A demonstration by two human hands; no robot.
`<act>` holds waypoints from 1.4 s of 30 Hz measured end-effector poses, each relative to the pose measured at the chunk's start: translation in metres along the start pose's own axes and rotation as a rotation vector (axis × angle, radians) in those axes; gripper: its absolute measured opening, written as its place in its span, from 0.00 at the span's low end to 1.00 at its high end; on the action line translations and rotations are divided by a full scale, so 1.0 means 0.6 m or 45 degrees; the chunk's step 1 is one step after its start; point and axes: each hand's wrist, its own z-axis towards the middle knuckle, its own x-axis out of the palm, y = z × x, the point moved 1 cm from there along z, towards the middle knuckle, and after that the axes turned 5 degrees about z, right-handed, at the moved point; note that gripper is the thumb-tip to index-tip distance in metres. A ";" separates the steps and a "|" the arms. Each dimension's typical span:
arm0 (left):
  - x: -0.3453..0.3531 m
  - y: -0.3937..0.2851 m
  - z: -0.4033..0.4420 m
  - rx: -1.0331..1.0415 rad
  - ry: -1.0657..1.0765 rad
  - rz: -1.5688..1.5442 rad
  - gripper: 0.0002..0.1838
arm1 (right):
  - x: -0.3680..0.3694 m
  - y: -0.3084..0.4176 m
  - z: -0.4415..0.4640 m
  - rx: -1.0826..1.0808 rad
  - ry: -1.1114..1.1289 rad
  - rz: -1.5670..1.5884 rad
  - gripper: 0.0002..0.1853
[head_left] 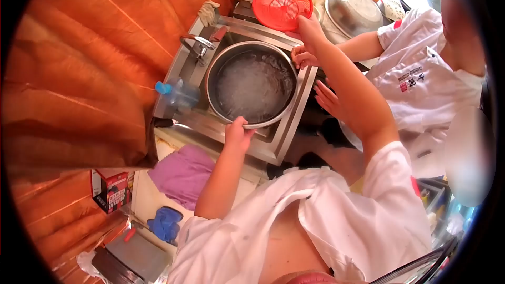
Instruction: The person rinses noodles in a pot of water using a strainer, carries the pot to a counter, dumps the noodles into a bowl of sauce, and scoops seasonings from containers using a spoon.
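A large round metal pot (210, 81) of cloudy, rippling water sits in the steel sink (288, 135). My left hand (240, 132) grips its near rim, thumb over the edge. Beyond the sink, my right hand (309, 30) holds a red plastic colander (282, 5) by its edge, raised and tilted so that its slotted bottom shows. A co-worker's hand (303, 58) is close to the pot's right rim; whether it touches cannot be made out. Another hand of that person (326, 98) is open beside the sink.
A faucet (199, 44) and a clear jug with a blue top (181, 94) stand on the left. Nearby lie a purple cloth (184, 176) and blue gloves (165, 224). An upturned metal bowl (355, 11) rests behind. The co-worker (415, 79) stands close at right.
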 end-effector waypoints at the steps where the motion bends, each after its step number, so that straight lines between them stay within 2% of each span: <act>1: -0.017 -0.003 -0.016 0.002 -0.033 -0.009 0.12 | 0.001 -0.014 -0.010 0.004 0.033 -0.030 0.22; 2: -0.030 -0.006 -0.032 0.069 -0.083 -0.094 0.08 | 0.000 -0.027 -0.020 0.023 0.025 -0.087 0.23; 5: -0.086 -0.012 -0.047 0.153 -0.139 -0.076 0.06 | -0.003 -0.084 -0.056 -0.098 -0.011 -0.273 0.27; 6: -0.096 -0.013 -0.051 0.208 -0.167 -0.059 0.07 | -0.030 -0.134 -0.042 -0.173 0.078 -0.316 0.30; 8: -0.127 -0.016 -0.046 0.220 -0.207 -0.038 0.13 | -0.087 -0.267 -0.002 -0.351 0.045 -0.596 0.33; 10: -0.140 -0.019 -0.054 0.238 -0.278 -0.041 0.15 | -0.095 -0.319 -0.033 -0.043 0.050 -0.610 0.34; 12: -0.142 -0.025 -0.061 0.258 -0.311 -0.033 0.13 | -0.115 -0.415 -0.032 0.062 0.113 -0.625 0.34; 13: -0.145 -0.028 -0.064 0.266 -0.328 -0.027 0.12 | -0.116 -0.454 -0.039 -0.122 0.164 -0.620 0.33; 14: -0.153 -0.026 -0.061 0.243 -0.368 0.009 0.13 | -0.109 -0.485 -0.036 -0.046 0.230 -0.548 0.34; 16: -0.157 -0.017 -0.059 0.297 -0.440 -0.052 0.13 | -0.079 -0.489 -0.051 0.186 0.293 -0.441 0.34; 18: -0.150 -0.014 -0.051 0.279 -0.506 -0.087 0.14 | -0.038 -0.404 -0.079 0.493 0.289 -0.375 0.34; 22: -0.112 -0.011 -0.047 0.328 -0.680 -0.125 0.13 | -0.044 -0.481 -0.037 0.524 0.380 -0.276 0.34; 26: -0.078 -0.013 -0.054 0.224 -0.755 -0.024 0.09 | -0.062 -0.539 -0.011 0.642 0.472 -0.232 0.35; 30: -0.048 -0.008 -0.060 0.261 -0.774 -0.029 0.11 | -0.079 -0.506 -0.016 0.772 0.502 -0.090 0.33; 35: -0.028 -0.005 -0.054 0.320 -0.847 -0.041 0.17 | -0.097 -0.533 -0.002 0.880 0.436 0.029 0.34; 42: -0.009 0.002 -0.050 0.324 -0.845 -0.018 0.17 | -0.097 -0.507 0.000 0.959 0.460 0.095 0.36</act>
